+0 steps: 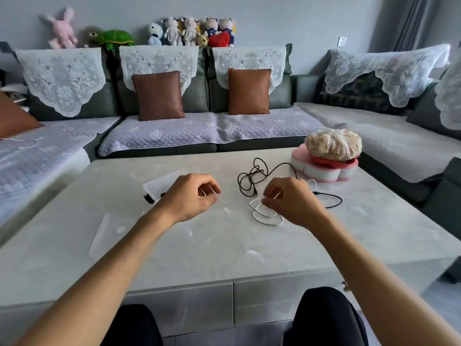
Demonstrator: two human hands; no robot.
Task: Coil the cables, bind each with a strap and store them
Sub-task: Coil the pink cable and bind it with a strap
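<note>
A white cable (265, 217) lies in loose loops on the pale table (224, 245), right of centre. My right hand (290, 201) pinches its upper loops between thumb and fingertips. A tangled black cable (249, 178) lies just behind it, and a black lead with a plug (330, 199) runs out to the right of my right hand. My left hand (192, 196) hovers over the table's middle with its fingers curled, and a thin white strip shows between its thumb and fingers. A clear plastic box (159, 184) stands behind my left hand, partly hidden by it.
A clear lid (99, 233) lies flat at the table's left. A small black object (149, 198) sits by the box. A pink heart-shaped box (321, 171) carrying a bagged bundle stands at the back right. A sofa wraps round the table's far and right sides.
</note>
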